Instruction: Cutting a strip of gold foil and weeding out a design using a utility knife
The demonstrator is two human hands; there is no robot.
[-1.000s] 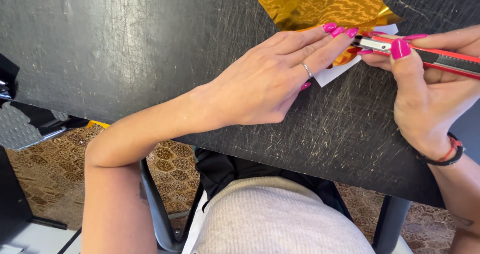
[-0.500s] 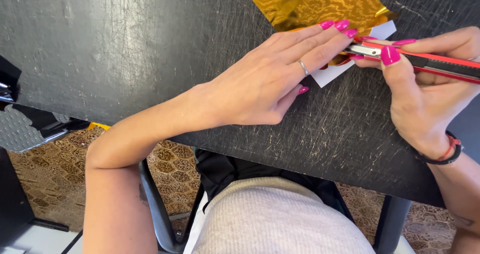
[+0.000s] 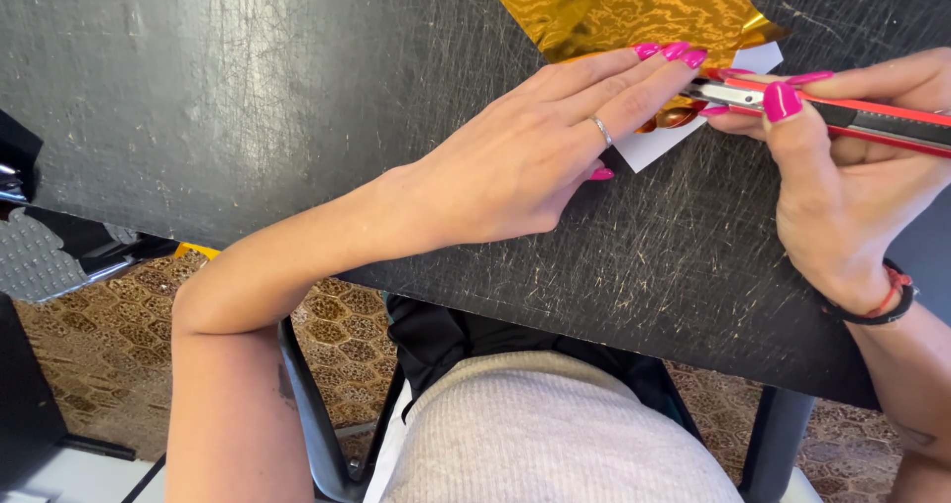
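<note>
A shiny gold foil sheet (image 3: 634, 8) lies on a scratched black table (image 3: 248, 97), with a white paper (image 3: 664, 145) under its near corner. My left hand (image 3: 525, 161) lies flat, fingertips pressing the foil's near edge down. My right hand (image 3: 852, 176) grips a red and black utility knife (image 3: 842, 115), index finger on top. The knife's metal tip sits at the foil edge right beside my left fingertips.
The table's near edge runs diagonally above my lap. Below it are a black chair frame (image 3: 317, 424), a patterned brown floor (image 3: 109, 345) and dark objects (image 3: 40, 246) at the left. A table leg (image 3: 773, 444) stands at the lower right.
The knife and my right hand have shifted slightly left and up along the foil edge. My left hand keeps pressing in nearly the same place.
</note>
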